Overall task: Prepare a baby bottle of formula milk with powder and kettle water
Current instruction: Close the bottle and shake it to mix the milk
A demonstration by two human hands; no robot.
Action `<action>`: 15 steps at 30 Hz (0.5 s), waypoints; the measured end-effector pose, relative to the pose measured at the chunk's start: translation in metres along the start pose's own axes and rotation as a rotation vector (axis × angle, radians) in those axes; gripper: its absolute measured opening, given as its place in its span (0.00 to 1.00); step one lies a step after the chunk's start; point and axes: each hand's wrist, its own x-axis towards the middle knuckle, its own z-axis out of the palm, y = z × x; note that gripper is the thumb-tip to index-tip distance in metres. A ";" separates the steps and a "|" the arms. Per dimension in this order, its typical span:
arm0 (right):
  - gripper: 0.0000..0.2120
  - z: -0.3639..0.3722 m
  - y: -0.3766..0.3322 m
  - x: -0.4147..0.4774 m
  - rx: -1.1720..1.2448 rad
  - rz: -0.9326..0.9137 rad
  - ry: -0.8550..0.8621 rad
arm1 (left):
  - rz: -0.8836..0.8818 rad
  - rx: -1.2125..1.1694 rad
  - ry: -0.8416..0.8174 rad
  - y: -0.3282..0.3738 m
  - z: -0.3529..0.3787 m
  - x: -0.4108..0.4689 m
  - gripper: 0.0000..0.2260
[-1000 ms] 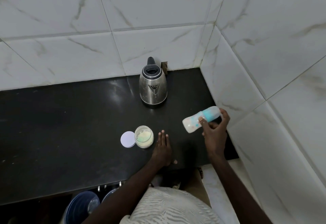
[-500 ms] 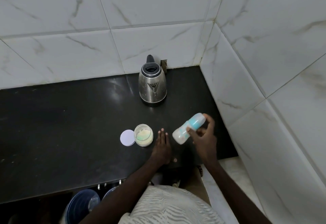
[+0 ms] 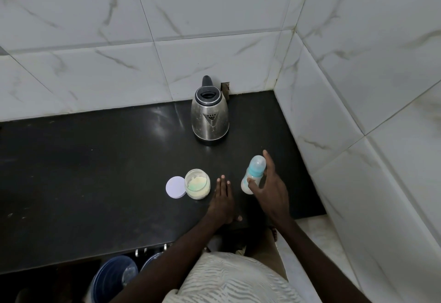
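Fingers (image 3: 269, 165) of right hand (image 3: 270, 191): curled round tilted baby bottle (image 3: 253, 174). Fingers of left hand (image 3: 222, 203): straight, flat on dark surface (image 3: 95, 171). Just left of these: open powder jar (image 3: 197, 184), lid (image 3: 175, 187) beside it. Beyond the fingers: kettle (image 3: 210, 114).

Glossy white, grey-veined wall tiles (image 3: 95, 28) cover two walls meeting in a corner. A polished black stone countertop (image 3: 83, 171) fills it, faintly reflecting light. Pale marble floor (image 3: 317, 255) shows lower right; round blue plastic buckets (image 3: 109, 276) sit below the counter's front edge.
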 end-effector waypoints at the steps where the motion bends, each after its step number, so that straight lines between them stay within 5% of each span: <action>1: 0.44 0.003 0.002 0.001 -0.031 -0.008 -0.031 | -0.001 0.002 0.002 0.000 0.001 0.000 0.59; 15: 0.35 0.025 0.012 0.006 -0.209 -0.055 -0.081 | -0.007 -0.016 -0.006 -0.001 0.006 0.006 0.60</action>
